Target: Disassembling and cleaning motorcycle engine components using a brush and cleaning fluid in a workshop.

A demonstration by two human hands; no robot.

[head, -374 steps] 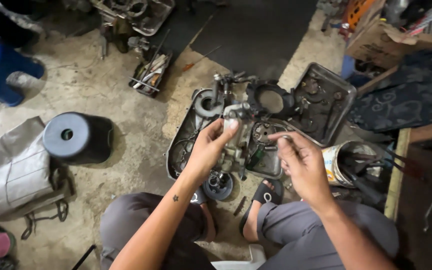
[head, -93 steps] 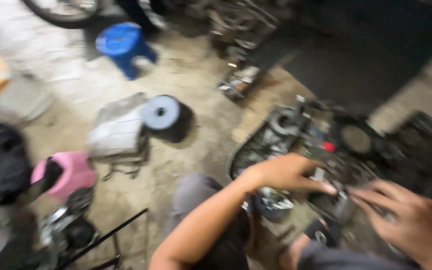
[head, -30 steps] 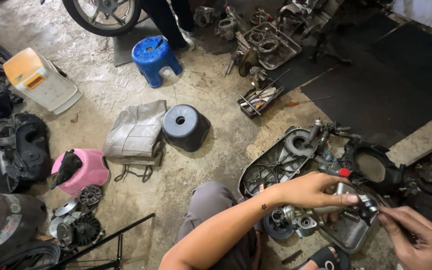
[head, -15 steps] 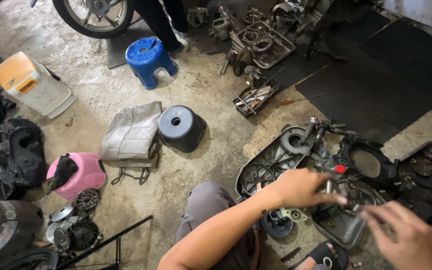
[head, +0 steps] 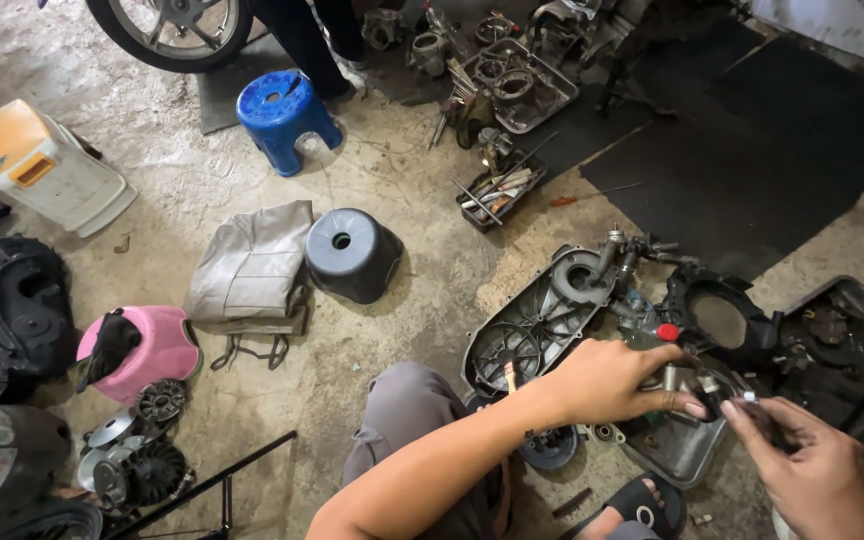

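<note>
The person squats on the floor (head: 432, 290) over an engine case (head: 537, 325) lying open at about 3 o'clock from the grey cap (head: 352, 255). Compared with half a second ago, the right hand (head: 817, 465) has come back in from 5 o'clock and now sits just beside the left hand (head: 617, 380), fingertips almost meeting over the case's 4 o'clock end. The left hand has stayed put, its grip closed around a small metal part whose shape I cannot make out. The right grip pinches a small pale piece (head: 749, 398) between thumb and forefinger. The meeting of the two hands suggests the small piece is being brought to the held part, though I cannot tell whether they touch. A black cover (head: 717, 315) lies at 2 o'clock from the hands, and a tool tray (head: 497, 195) sits well apart at 11 o'clock.
</note>
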